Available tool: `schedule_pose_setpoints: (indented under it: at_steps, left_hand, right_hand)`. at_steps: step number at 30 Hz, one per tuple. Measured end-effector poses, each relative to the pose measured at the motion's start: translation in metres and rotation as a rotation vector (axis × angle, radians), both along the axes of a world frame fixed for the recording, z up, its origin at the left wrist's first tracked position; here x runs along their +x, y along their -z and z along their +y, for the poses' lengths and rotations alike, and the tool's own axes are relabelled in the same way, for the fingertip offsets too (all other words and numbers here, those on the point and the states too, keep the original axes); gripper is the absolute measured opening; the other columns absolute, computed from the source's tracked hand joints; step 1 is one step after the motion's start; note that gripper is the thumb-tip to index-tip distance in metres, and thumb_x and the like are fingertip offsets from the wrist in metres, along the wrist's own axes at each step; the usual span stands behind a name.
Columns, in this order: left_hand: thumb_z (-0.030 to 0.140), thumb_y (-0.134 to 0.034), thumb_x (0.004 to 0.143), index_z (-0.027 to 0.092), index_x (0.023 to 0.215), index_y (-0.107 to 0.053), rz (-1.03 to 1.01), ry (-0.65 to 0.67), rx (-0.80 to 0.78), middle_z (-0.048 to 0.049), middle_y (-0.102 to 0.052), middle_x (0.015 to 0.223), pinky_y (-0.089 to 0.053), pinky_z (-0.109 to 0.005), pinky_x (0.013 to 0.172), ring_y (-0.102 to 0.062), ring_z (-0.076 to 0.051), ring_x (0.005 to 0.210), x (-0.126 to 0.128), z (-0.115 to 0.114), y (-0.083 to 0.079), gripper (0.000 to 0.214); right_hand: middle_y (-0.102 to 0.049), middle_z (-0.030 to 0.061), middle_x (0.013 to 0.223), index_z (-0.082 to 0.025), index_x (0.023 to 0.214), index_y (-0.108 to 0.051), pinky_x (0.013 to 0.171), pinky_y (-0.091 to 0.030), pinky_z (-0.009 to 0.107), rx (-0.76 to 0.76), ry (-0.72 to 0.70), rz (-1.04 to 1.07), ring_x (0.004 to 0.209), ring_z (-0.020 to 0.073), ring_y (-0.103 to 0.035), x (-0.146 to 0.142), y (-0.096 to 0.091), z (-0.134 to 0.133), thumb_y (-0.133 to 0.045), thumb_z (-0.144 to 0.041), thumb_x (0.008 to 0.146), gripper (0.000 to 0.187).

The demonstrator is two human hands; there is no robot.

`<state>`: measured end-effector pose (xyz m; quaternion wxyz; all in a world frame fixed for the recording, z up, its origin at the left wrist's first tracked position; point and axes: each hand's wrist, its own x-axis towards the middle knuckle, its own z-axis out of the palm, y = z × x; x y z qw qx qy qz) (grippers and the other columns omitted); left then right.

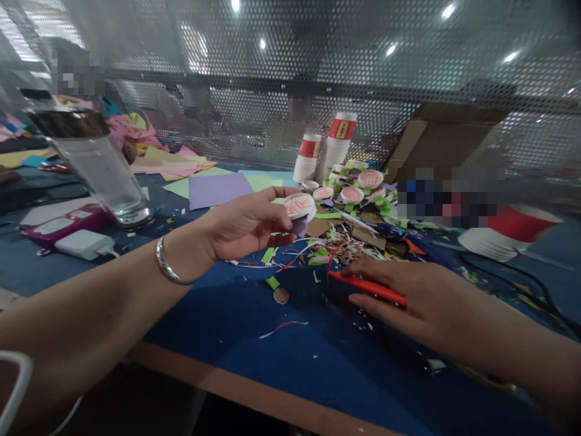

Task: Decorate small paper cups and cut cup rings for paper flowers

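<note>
- Perforated metal panelling is standing beyond the fingers, behind a blue worktop.
- Left hand: its fingers are pinching a red-marked white disc at the edge; a loosening pinch could be dropping it among the paper shreds just beyond.
- Right hand: its fingers are closing around a red pen-like tool; its tip, pointing towards those shreds, could be snagging one.
- Beyond both hands' fingers, paper cup stacks are standing tall; a careless reach could be toppling them.
</note>
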<state>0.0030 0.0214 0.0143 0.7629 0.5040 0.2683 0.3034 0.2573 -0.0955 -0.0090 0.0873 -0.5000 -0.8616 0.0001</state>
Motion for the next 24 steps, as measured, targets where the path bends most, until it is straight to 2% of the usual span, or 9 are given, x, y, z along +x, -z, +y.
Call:
schedule_pose_setpoints:
  at_steps: [5, 9, 12, 15, 18, 21, 24]
  left_hand:
    - [-0.002, -0.057, 0.062, 0.016, 0.104, -0.061, 0.044, 0.01, -0.053, -0.0037, -0.068, 0.087, -0.054, -0.026, 0.067, -0.064, -0.012, 0.069, 0.003, -0.003, -0.001, 0.046]
    - [0.004, -0.061, 0.072, 0.016, 0.106, -0.058, 0.058, -0.029, -0.031, -0.0034, -0.066, 0.085, -0.057, -0.03, 0.068, -0.064, -0.013, 0.068, 0.007, -0.006, -0.001, 0.036]
    - [0.007, -0.066, 0.079, 0.019, 0.115, -0.05, 0.131, -0.093, 0.092, -0.0039, -0.066, 0.091, -0.055, -0.03, 0.064, -0.065, -0.014, 0.07, 0.008, -0.007, 0.004, 0.041]
    - [0.012, -0.072, 0.081, 0.022, 0.125, -0.045, 0.207, -0.12, 0.343, -0.002, -0.065, 0.089, -0.051, -0.028, 0.06, -0.063, -0.013, 0.066, 0.006, -0.005, 0.013, 0.053]
    - [0.013, -0.073, 0.08, 0.023, 0.13, -0.041, 0.251, -0.136, 0.525, -0.0011, -0.065, 0.087, -0.048, -0.028, 0.061, -0.062, -0.013, 0.066, 0.005, -0.003, 0.018, 0.06]
    - [0.013, -0.074, 0.08, 0.022, 0.13, -0.04, 0.246, -0.209, 0.544, -0.0019, -0.066, 0.09, -0.048, -0.029, 0.063, -0.061, -0.013, 0.07, 0.008, -0.003, 0.018, 0.061]
    - [0.01, -0.075, 0.078, 0.02, 0.129, -0.042, 0.197, -0.294, 0.519, -0.0017, -0.066, 0.091, -0.048, -0.029, 0.065, -0.062, -0.014, 0.075, 0.011, -0.003, 0.017, 0.061]
  right_hand:
    - [-0.073, 0.0139, 0.13, -0.013, 0.135, -0.065, 0.091, -0.062, 0.058, -0.023, -0.008, -0.062, 0.11, 0.036, -0.074, 0.0, -0.001, -0.003, -0.048, -0.044, 0.101, 0.049]
    - [-0.071, 0.0133, 0.133, -0.015, 0.138, -0.064, 0.096, -0.06, 0.056, -0.047, -0.011, -0.064, 0.115, 0.0341, -0.072, 0.001, -0.004, -0.005, -0.049, -0.045, 0.101, 0.05]
    - [-0.073, 0.0116, 0.13, -0.018, 0.135, -0.066, 0.094, -0.06, 0.053, -0.103, -0.003, -0.049, 0.112, 0.0324, -0.073, 0.002, -0.008, -0.005, -0.051, -0.045, 0.1, 0.046]
    - [-0.075, 0.0085, 0.125, -0.023, 0.129, -0.068, 0.09, -0.061, 0.05, -0.146, -0.009, -0.02, 0.108, 0.0302, -0.074, 0.004, -0.01, -0.005, -0.052, -0.044, 0.099, 0.04]
    - [-0.077, 0.0085, 0.117, -0.022, 0.121, -0.071, 0.087, -0.06, 0.046, -0.092, -0.013, 0.029, 0.102, 0.0287, -0.075, 0.004, -0.01, -0.002, -0.052, -0.043, 0.1, 0.036]
    - [-0.078, 0.0072, 0.103, -0.021, 0.11, -0.073, 0.077, -0.06, 0.038, -0.003, 0.036, 0.109, 0.089, 0.0243, -0.075, 0.002, -0.009, 0.006, -0.052, -0.04, 0.099, 0.03]
    - [-0.077, 0.0062, 0.099, -0.022, 0.103, -0.073, 0.072, -0.057, 0.034, 0.061, 0.1, 0.167, 0.084, 0.0217, -0.073, -0.001, -0.005, 0.017, -0.052, -0.037, 0.099, 0.026]
